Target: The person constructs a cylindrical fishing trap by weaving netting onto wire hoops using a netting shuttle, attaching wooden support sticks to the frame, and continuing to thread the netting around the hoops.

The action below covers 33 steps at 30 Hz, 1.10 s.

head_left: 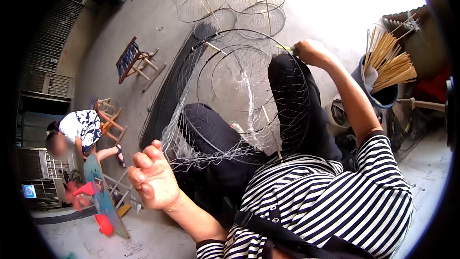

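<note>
My left hand [154, 177] is raised beside the left edge of a wire-mesh net cage [211, 151]. Its palm faces up, the fingers loosely bent and apart, with nothing visible in them; whether the fingertips touch the mesh is unclear. Round black hoops and short light sticks frame the cage, which rests over my lap and knees. White netting [250, 100] bunches inside it. Beyond my right knee, my right hand [312, 52] is closed on a thin yellow-green pointed tool [283, 47], whose tip points left. That hand partly hides the tool.
More hooped net cages [249, 0] stand ahead on the floor. A long dark bundle [167, 91] lies left of my legs. To the right, a blue bucket [357, 74] holds wooden sticks [390, 64]. A stool [132, 60] and a seated person [81, 129] are at left.
</note>
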{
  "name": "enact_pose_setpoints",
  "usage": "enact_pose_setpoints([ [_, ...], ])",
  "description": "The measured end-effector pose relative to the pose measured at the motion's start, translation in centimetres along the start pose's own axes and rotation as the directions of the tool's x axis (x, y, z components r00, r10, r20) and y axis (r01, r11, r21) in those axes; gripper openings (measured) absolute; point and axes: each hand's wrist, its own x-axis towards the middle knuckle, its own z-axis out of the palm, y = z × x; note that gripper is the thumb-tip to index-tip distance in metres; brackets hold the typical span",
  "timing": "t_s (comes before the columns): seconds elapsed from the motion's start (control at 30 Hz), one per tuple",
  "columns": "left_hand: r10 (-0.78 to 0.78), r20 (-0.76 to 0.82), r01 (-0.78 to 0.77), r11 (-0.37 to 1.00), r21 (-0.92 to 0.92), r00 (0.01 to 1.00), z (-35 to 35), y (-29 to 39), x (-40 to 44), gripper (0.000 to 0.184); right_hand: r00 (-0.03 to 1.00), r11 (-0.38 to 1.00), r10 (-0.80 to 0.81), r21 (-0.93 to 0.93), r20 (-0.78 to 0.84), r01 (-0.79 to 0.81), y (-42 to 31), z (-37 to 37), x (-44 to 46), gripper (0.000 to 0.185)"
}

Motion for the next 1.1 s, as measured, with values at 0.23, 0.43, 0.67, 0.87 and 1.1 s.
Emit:
enact_pose_setpoints([
  [0.23,-0.027,0.066,0.026,0.999,0.018,0.997,0.4,-0.8,0.7,0.021,0.682,0.644,-0.286,0.393,-0.673,0.657,-6.8,-5.6,-8.8,0.032],
  [0.43,-0.056,0.052,0.053,0.997,0.055,0.997,1.6,-1.4,1.5,0.018,0.4,0.239,-0.846,0.421,-0.352,0.875,-13.0,-6.5,-11.2,0.043],
  [0.67,-0.115,-0.036,0.118,0.986,0.117,0.993,2.3,-0.6,2.1,0.022,0.463,-0.076,-0.815,0.857,-0.348,0.51,-12.5,-9.1,-7.3,0.024],
  [0.87,-0.337,0.008,0.324,0.911,0.255,0.942,6.1,-1.1,2.7,0.059,0.698,-0.218,-0.544,0.881,-0.466,0.419,-14.8,-8.6,-8.1,0.024],
  [1.1,-0.264,-0.068,0.268,0.872,0.409,0.962,10.1,-3.7,4.0,0.047,0.61,0.155,-0.541,0.644,-0.579,0.749,-17.8,-9.4,-9.7,0.012],
])
